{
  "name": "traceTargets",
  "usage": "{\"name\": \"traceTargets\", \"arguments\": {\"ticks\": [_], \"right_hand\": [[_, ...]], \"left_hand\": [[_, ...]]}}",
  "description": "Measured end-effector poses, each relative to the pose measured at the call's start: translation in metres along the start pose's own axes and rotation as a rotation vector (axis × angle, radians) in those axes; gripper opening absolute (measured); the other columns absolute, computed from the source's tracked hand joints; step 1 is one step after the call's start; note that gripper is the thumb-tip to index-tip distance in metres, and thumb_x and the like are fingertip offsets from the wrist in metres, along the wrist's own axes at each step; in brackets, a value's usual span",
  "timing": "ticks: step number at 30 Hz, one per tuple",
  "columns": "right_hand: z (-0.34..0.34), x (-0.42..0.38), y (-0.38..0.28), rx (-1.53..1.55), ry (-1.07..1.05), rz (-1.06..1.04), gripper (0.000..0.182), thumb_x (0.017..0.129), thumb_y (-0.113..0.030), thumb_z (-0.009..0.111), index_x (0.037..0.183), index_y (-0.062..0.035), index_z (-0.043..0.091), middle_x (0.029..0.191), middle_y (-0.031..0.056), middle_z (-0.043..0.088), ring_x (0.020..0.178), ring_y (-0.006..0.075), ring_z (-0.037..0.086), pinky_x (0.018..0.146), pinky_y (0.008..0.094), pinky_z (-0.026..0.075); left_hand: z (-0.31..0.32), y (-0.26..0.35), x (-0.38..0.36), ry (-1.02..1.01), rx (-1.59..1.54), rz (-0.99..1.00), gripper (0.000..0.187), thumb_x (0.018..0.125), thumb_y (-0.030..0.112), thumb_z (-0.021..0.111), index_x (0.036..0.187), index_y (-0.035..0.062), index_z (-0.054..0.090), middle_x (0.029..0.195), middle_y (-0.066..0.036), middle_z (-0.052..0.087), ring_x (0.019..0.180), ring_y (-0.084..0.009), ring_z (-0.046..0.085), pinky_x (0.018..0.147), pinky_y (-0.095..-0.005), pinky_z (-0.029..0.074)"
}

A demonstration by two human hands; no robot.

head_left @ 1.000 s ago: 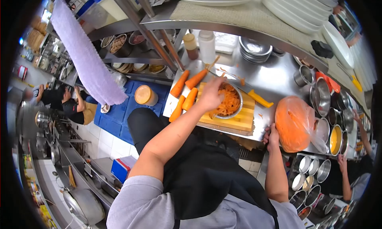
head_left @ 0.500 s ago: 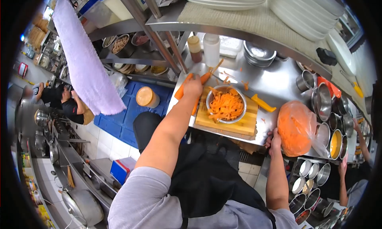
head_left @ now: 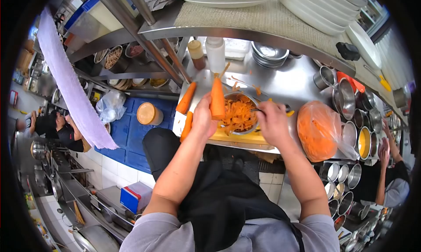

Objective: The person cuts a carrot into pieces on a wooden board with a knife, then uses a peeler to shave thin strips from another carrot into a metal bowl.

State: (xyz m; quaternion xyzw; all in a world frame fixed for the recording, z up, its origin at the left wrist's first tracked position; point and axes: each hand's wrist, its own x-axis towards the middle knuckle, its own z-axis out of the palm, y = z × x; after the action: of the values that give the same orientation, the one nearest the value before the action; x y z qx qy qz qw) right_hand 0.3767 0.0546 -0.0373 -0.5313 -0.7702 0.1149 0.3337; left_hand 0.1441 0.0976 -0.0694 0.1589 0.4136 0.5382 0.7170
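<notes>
My left hand [head_left: 205, 118] is closed around an upright orange carrot [head_left: 217, 98], at the left edge of a metal bowl [head_left: 254, 128] of carrot peelings [head_left: 239, 112]. Over the bowl's right side, my right hand [head_left: 272, 122] grips a thin metal tool [head_left: 256, 109], mostly hidden by the fingers. The bowl stands on a wooden cutting board [head_left: 223, 142]. Two more carrots lie left of my left hand, one farther back [head_left: 187, 97] and one nearer [head_left: 187, 126]. A bit of a yellow handle [head_left: 290, 113] shows beyond my right hand.
A plastic bag of orange shreds [head_left: 316, 131] sits on the right, beside metal bowls [head_left: 343, 101]. Two squeeze bottles stand behind, one brown [head_left: 197, 57], one white [head_left: 215, 55]. A steel shelf [head_left: 263, 30] with plates overhangs the counter. Other people are at far left and right.
My left hand has lifted a carrot to the bowl. My right hand has moved from beside the bag to the bowl and taken hold of a tool. The view has shifted.
</notes>
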Motion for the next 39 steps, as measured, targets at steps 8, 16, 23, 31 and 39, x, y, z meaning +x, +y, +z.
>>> {"name": "traceTargets", "arguments": {"ticks": [8, 16, 23, 31, 39], "right_hand": [[0.035, 0.047, -0.046, -0.138, 0.021, -0.469, 0.016, 0.079, -0.014, 0.076, 0.09, -0.0095, 0.066, 0.074, 0.0021, 0.055, 0.075, 0.0221, 0.056, 0.085, 0.0451, 0.038], [0.047, 0.063, -0.039, -0.182, -0.077, -0.65, 0.022, 0.071, -0.016, 0.077, 0.091, -0.0166, 0.066, 0.077, -0.0045, 0.053, 0.078, 0.0166, 0.055, 0.087, 0.0437, 0.037], [0.06, 0.092, -0.006, -0.097, -0.166, -0.748, 0.019, 0.073, -0.017, 0.075, 0.09, -0.0187, 0.065, 0.082, -0.0054, 0.059, 0.082, 0.0175, 0.058, 0.089, 0.0463, 0.037], [0.088, 0.107, 0.08, -0.355, -0.102, -0.279, 0.007, 0.091, -0.018, 0.064, 0.087, -0.0127, 0.064, 0.077, 0.004, 0.065, 0.084, 0.0253, 0.061, 0.09, 0.045, 0.037], [0.065, 0.077, -0.013, -0.205, 0.046, -0.345, 0.01, 0.089, -0.021, 0.069, 0.087, -0.0118, 0.065, 0.076, 0.004, 0.062, 0.082, 0.0245, 0.06, 0.087, 0.0449, 0.038]], "left_hand": [[0.011, -0.014, -0.019, 0.047, -0.145, 0.019, 0.043, 0.104, 0.022, 0.035, 0.142, 0.0055, 0.044, 0.127, -0.011, 0.059, 0.111, -0.0226, 0.059, 0.087, -0.0408, 0.053], [0.002, -0.016, -0.022, -0.086, -0.142, -0.023, 0.042, 0.104, 0.02, 0.035, 0.142, 0.0058, 0.047, 0.126, -0.011, 0.061, 0.113, -0.0235, 0.063, 0.098, -0.0414, 0.052], [-0.018, -0.02, -0.029, -0.1, -0.19, -0.097, 0.048, 0.104, 0.023, 0.035, 0.147, 0.0039, 0.045, 0.124, -0.011, 0.062, 0.102, -0.021, 0.064, 0.084, -0.0381, 0.053], [-0.013, -0.003, -0.03, -0.011, -0.188, -0.129, 0.046, 0.106, 0.025, 0.037, 0.146, 0.0034, 0.046, 0.117, -0.01, 0.061, 0.094, -0.0219, 0.062, 0.079, -0.0375, 0.053], [-0.021, -0.019, -0.012, -0.036, -0.124, -0.094, 0.042, 0.107, 0.023, 0.036, 0.14, 0.001, 0.049, 0.123, -0.012, 0.06, 0.11, -0.0216, 0.06, 0.094, -0.0365, 0.05]]}}
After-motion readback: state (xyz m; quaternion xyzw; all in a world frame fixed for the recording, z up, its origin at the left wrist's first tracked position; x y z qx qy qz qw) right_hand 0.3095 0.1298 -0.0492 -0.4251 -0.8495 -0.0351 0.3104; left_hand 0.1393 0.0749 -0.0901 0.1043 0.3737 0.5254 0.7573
